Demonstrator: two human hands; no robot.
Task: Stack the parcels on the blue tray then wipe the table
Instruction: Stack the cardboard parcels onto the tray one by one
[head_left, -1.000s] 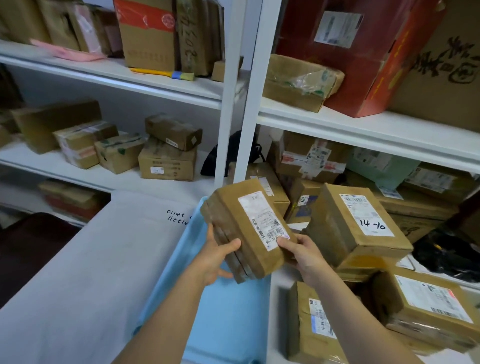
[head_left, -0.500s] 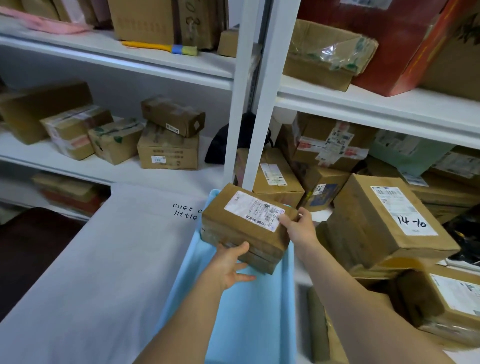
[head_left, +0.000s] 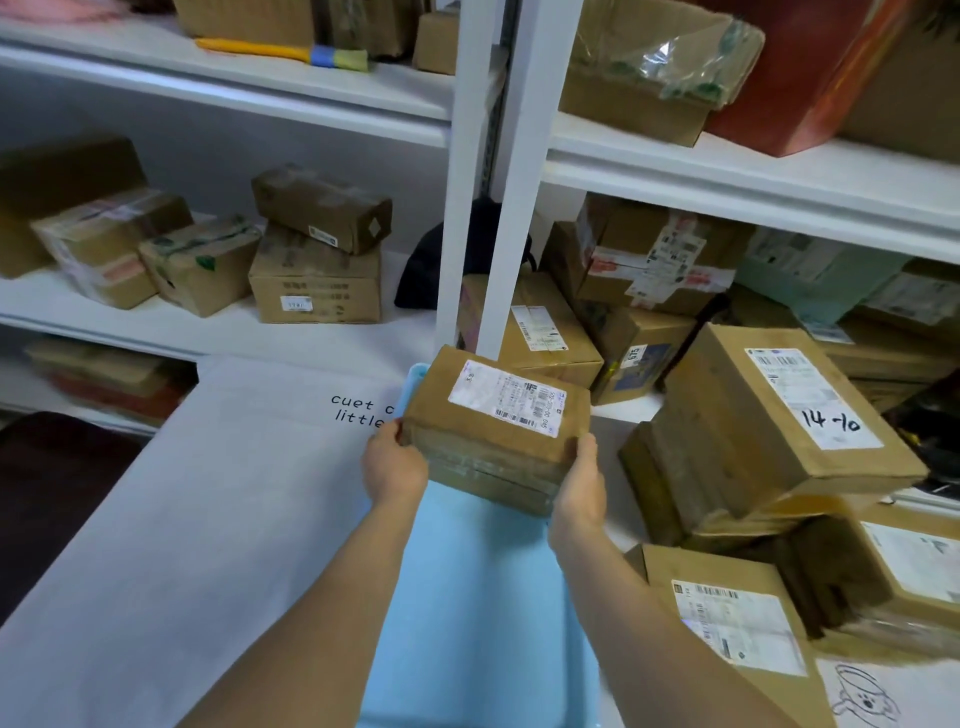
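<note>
Parcel (head_left: 496, 431) lowered since half a second ago and levelled, label up, at the 12 o'clock end of the blue tray (head_left: 467, 623). Left hand (head_left: 395, 467) and right hand (head_left: 579, 483) pressed flat on opposite ends, fingers wrapped on cardboard. First parcel nearly seated; remaining parcels (head_left: 769, 431) piled at 3 o'clock on the desk (head_left: 182, 519); wiping pending.

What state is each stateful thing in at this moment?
Held parcel: sealed, label up, at the tray's far end.
Blue tray: near part bare.
Left hand: gripping the parcel's left side.
Right hand: gripping its right side.
Parcel marked 14-10: tilted on the pile.
</note>
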